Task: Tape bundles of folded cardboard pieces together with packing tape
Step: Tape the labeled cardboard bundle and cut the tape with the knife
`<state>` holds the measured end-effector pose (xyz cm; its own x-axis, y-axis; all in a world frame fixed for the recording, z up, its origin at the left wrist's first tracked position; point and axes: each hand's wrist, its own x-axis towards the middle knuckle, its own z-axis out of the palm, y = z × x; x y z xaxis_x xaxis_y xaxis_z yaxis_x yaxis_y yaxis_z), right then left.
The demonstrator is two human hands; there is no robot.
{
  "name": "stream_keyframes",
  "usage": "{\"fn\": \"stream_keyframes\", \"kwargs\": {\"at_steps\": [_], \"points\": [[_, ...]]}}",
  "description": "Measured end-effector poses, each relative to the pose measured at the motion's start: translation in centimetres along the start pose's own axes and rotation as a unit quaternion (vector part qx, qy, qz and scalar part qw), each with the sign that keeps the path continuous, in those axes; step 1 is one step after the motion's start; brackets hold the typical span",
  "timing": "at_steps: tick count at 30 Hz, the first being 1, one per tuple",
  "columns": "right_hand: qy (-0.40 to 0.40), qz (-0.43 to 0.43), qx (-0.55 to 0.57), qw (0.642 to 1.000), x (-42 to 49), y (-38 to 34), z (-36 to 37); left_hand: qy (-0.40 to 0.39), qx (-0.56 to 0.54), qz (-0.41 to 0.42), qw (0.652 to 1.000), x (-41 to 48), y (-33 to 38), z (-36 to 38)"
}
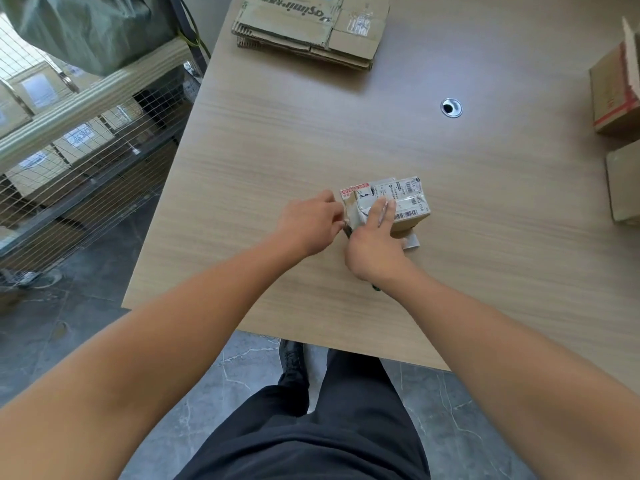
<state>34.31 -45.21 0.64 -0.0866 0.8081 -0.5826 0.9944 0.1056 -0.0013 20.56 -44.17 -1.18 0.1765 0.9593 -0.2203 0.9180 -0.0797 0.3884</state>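
Note:
A small cardboard box [405, 202] with white shipping labels and shiny tape on top sits near the middle of the wooden table [311, 140]. My left hand [311, 223] pinches the box's left edge, where a flap or strip of tape stands up. My right hand [375, 244] lies over the box's near side, fingers stretched onto its top, and grips a dark slim tool whose tip shows below the wrist [375, 287]. A stack of flattened cardboard pieces [311, 26] lies at the table's far edge.
A cable grommet [451, 107] is set in the table right of centre. Brown boxes [613, 95] stand at the right edge, with another cardboard piece [623, 185] below them. A wire cage cart [76, 150] full of boxes stands on the left, beside the table.

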Motion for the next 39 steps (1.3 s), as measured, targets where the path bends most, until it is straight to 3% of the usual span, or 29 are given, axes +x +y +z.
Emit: {"fn": "stream_keyframes", "kwargs": {"at_steps": [4,8,11,16,19,23,28,31,35,39], "points": [[0.071,-0.092,0.041,0.992,0.2,2.9,1.6,0.081,-0.035,-0.026,0.996,0.3,-2.3,-2.3],[0.125,-0.208,0.309,0.92,0.1,7.5,2.9,0.068,-0.033,-0.032,0.997,2.4,-4.7,-4.7],[0.234,-0.198,0.425,0.852,0.8,7.8,3.9,0.022,0.002,0.072,0.997,4.7,-3.1,-4.6],[0.384,-0.144,0.461,0.787,2.6,5.7,5.6,-0.02,0.004,0.149,0.989,7.1,-1.1,-2.7],[0.38,-0.146,0.453,0.793,3.6,5.8,6.0,-0.025,-0.017,0.142,0.989,6.5,-1.5,-1.6],[0.347,-0.222,0.404,0.817,4.4,7.0,6.4,-0.041,-0.046,0.147,0.987,5.0,-3.2,-0.5],[0.306,-0.277,0.396,0.82,5.1,8.1,5.5,0.072,0.011,0.127,0.989,3.6,-2.7,1.2],[0.236,-0.311,0.402,0.828,6.2,9.3,4.0,0.137,0.04,0.13,0.981,3.4,-2.6,2.5],[0.181,-0.321,0.39,0.844,6.7,9.8,2.3,0.203,0.055,0.074,0.975,2.8,-1.1,3.8],[0.124,-0.313,0.389,0.857,5.5,10.3,-0.1,0.135,0.025,0.035,0.99,2.1,-0.1,2.4]]}}
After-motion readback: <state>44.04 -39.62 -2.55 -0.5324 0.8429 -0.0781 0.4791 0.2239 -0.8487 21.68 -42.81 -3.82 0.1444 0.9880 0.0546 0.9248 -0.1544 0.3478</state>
